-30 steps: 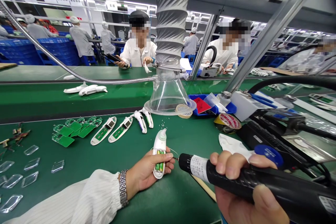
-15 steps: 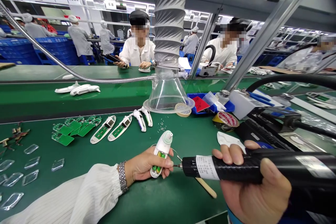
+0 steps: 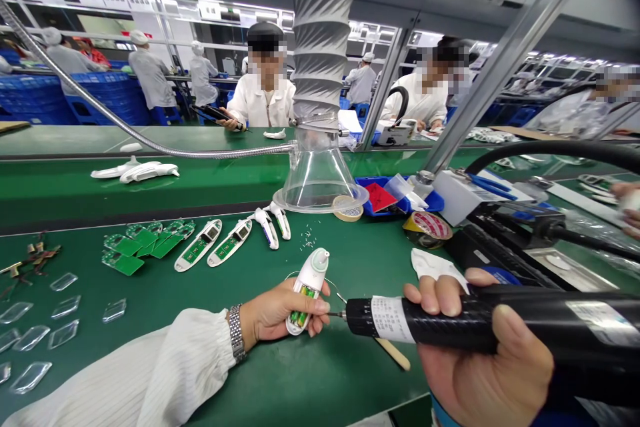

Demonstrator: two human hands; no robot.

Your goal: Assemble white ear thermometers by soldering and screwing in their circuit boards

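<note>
My left hand is closed around a small white device with a green circuit board showing in its open side, tilted with its pale green tip up and to the right. My right hand grips a black electric screwdriver held level. Its bit touches the lower right side of the device, beside my left fingertips. A thin wire loops behind the device.
A clear funnel hood on a grey duct hangs just behind. Green circuit boards, open white housings, clear lenses, tape rolls, a wooden stick and a blue tray lie around. Workers sit across the green conveyor.
The device has tilted from lying flat to raised in my left hand. The screwdriver has swung level and its bit has closed onto the device's side. White parts on the conveyor drifted left.
</note>
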